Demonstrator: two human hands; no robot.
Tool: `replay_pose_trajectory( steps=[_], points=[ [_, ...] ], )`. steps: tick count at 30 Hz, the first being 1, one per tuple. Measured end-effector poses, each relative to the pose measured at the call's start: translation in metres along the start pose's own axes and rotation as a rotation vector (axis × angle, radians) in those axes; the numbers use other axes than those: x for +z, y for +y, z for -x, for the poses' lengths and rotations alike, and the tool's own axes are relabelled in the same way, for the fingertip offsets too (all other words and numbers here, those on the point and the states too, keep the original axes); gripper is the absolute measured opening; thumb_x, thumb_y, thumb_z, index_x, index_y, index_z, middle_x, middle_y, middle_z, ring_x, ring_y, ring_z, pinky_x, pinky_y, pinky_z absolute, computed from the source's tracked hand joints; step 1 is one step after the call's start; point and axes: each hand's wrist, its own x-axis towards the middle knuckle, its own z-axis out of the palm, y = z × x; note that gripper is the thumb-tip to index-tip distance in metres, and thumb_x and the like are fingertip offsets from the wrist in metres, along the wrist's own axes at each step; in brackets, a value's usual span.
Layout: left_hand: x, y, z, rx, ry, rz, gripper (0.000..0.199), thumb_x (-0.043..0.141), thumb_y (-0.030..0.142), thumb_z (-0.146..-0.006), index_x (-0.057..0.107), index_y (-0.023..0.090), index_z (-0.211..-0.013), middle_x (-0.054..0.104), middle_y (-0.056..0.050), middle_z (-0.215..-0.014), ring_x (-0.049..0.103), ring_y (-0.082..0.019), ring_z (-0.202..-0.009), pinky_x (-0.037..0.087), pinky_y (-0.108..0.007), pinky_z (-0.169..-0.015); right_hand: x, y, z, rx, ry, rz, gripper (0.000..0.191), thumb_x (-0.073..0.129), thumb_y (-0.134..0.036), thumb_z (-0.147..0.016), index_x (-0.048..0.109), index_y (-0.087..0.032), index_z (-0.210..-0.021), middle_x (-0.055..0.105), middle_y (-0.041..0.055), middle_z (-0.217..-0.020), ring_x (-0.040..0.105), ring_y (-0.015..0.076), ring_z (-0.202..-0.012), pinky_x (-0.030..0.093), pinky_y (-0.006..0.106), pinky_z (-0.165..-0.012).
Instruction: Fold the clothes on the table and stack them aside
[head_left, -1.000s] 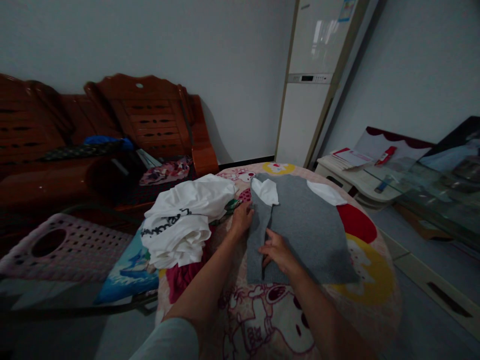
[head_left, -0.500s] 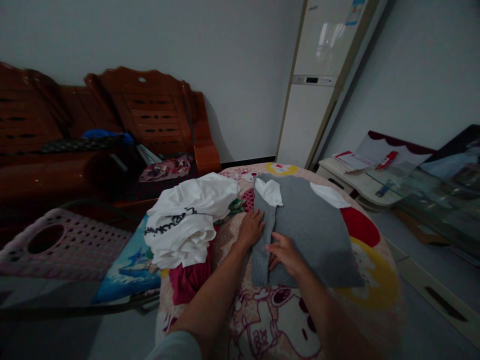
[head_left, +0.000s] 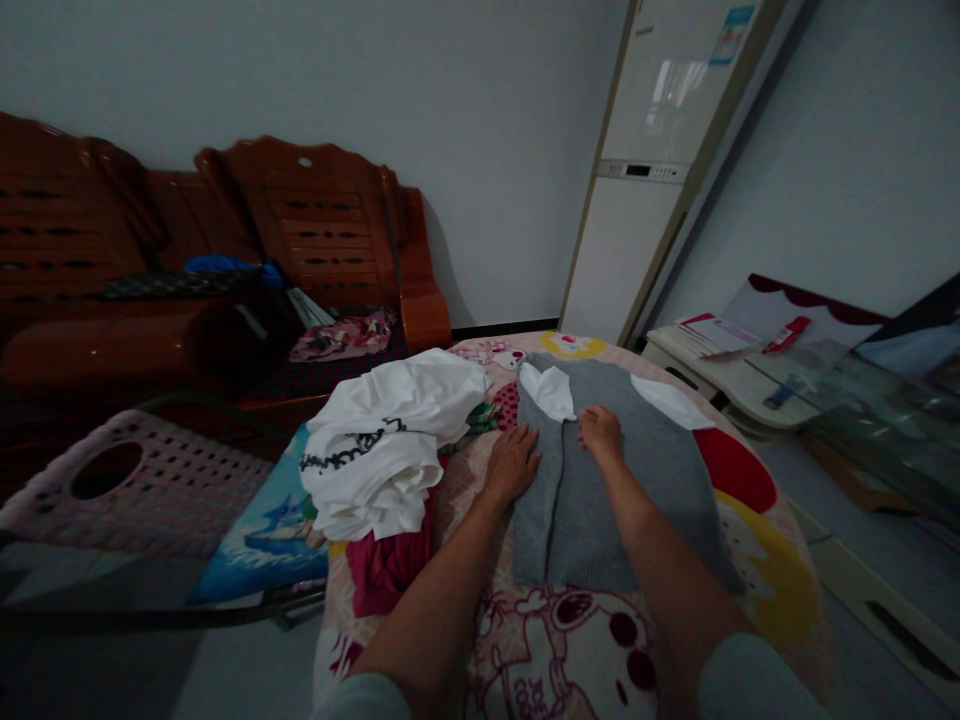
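Observation:
A grey knitted top with white sleeves lies flat on the cloth-covered table, its left side folded inward in a long strip. One white sleeve rests on that strip near the top; the other white sleeve shows at the right edge. My left hand lies flat, fingers extended, on the left folded edge. Just right of the first sleeve's tip, my right hand is over the grey knit with its fingers curled together. What its fingertips pinch, if anything, is hidden.
Left of the grey top is a heap of white clothing with dark lettering, over a dark red garment. A patterned tablecloth covers the rounded table. Beyond stand a wooden bench, a woven chair and a glass-topped stand.
My right hand has moved up and away from me along the folded strip, toward the white sleeve's tip, and its fingers have closed up. My left hand stays on the left edge.

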Motion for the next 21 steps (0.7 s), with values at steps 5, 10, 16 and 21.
replay_pose_trajectory(
  steps=[5,10,16,21],
  points=[
    [0.002,0.000,0.001,0.002,0.013,-0.009,0.049,0.049,0.032,-0.094,0.050,0.015,-0.141,0.046,-0.013,-0.150,0.044,-0.026,-0.136,0.031,-0.043,-0.116,0.016,-0.025,-0.019,0.090,-0.016,0.023,0.032,0.059,-0.020,-0.079,0.073,-0.015,-0.107,0.074,0.0094,-0.080,0.069,0.0185,-0.064,0.052,0.025,-0.057],
    [0.003,0.000,0.000,-0.001,0.017,-0.010,0.050,0.049,0.034,-0.094,0.050,0.017,-0.142,0.046,-0.013,-0.150,0.043,-0.028,-0.135,0.032,-0.044,-0.115,0.008,-0.030,-0.006,-0.077,0.014,0.315,0.030,0.056,-0.011,-0.077,0.074,-0.015,-0.101,0.073,0.0171,-0.104,0.067,0.0252,-0.103,0.049,0.030,-0.088],
    [0.002,0.002,0.000,-0.007,0.005,-0.006,0.050,0.049,0.034,-0.094,0.050,0.018,-0.141,0.045,-0.012,-0.150,0.041,-0.028,-0.136,0.032,-0.044,-0.114,-0.003,-0.037,0.003,-0.165,-0.192,0.647,0.026,0.053,-0.014,-0.085,0.072,-0.010,-0.102,0.071,0.0228,-0.103,0.068,0.0281,-0.101,0.049,0.034,-0.082],
    [0.001,0.003,0.002,-0.004,0.012,0.005,0.049,0.049,0.035,-0.094,0.050,0.019,-0.141,0.044,-0.011,-0.151,0.041,-0.028,-0.136,0.032,-0.045,-0.114,-0.005,-0.039,-0.028,-0.165,-0.012,0.638,0.034,0.039,-0.020,-0.095,0.071,-0.012,-0.105,0.070,0.0214,-0.106,0.066,0.0268,-0.102,0.047,0.033,-0.084]
  ],
)
